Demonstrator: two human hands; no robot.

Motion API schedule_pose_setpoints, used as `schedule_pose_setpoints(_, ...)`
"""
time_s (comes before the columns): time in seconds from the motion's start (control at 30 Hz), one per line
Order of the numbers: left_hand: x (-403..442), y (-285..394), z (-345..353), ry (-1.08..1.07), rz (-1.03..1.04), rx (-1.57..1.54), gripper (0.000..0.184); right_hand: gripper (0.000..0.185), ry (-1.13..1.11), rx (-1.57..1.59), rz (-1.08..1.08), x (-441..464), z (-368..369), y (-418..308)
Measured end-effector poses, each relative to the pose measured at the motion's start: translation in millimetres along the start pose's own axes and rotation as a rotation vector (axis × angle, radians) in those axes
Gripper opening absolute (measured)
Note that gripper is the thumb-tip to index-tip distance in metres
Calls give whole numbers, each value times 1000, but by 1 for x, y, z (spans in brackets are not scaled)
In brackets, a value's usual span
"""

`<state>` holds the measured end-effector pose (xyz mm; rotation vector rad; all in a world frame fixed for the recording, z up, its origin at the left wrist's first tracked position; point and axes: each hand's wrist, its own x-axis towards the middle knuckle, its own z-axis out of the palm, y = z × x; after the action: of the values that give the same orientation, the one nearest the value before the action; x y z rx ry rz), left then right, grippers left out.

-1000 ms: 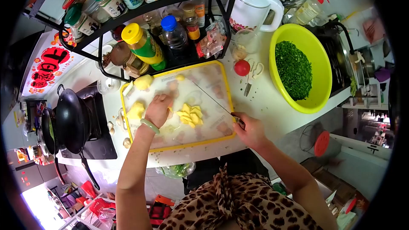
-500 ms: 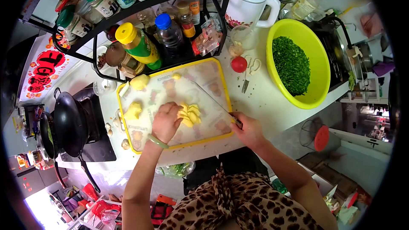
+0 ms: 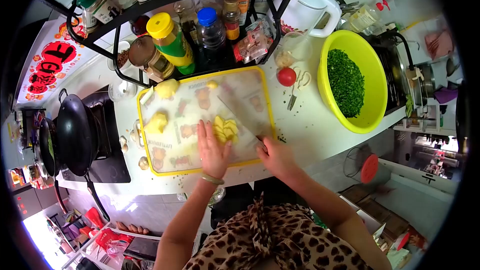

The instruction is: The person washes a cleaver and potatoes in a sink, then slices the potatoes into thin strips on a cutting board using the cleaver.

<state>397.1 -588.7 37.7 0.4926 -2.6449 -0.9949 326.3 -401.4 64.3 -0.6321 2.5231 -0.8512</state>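
Note:
On the yellow-rimmed cutting board (image 3: 187, 162), a small pile of pale yellow slices (image 3: 225, 128), which look like peeled ginger, lies near the middle. My left hand (image 3: 212, 151) rests flat with fingers stretched out, just left of the slices, its thumb at their lower edge. My right hand (image 3: 275, 154) grips the handle of a kitchen knife (image 3: 241, 116). The blade slants up and left over the board, to the right of the slices. Knobby uncut pieces sit at the board's left: one ginger piece (image 3: 156, 122) and another ginger chunk (image 3: 166, 88) by the top edge.
Behind the board stands a black spice rack (image 3: 200, 67) with bottles and jars. To the right are a tomato (image 3: 286, 76), scissors (image 3: 295, 92) and a yellow-green bowl (image 3: 377, 95) of chopped greens (image 3: 346, 82). A black wok (image 3: 77, 135) sits on the stove at left.
My left hand has gone from curled fingers beside the slices to stretched flat. The knife and my right hand have shifted left, closer to the slices, which have spread slightly. The camera view has shifted.

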Motion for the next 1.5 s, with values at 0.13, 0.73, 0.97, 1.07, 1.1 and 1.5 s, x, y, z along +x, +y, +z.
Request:
schedule_pose_setpoints(0.13, -2, 15, 28, 58, -75, 92, 75, 15, -26, -34, -41, -4, -1, -23)
schedule_pose_setpoints(0.73, 16, 3, 19, 8, 2, 112, 72, 19, -2, -30, -13, 11, 2, -7)
schedule_pose_setpoints(0.97, 10, -7, 28, 11, 3, 49, 61, 19, -27, -37, -11, 8, -1, -8)
schedule_pose_setpoints(1.07, 14, -2, 25, 57, 56, 27, 60, 19, -5, -30, -36, 9, -2, -10)
schedule_pose_setpoints(1.1, 17, 7, 19, 100, 60, 56, 61, 19, -6, -21, -37, 9, -3, -10)
schedule_pose_setpoints(1.5, 21, -11, 26, 92, 76, 39, 30, 21, -50, -4, 36, 15, -6, -12)
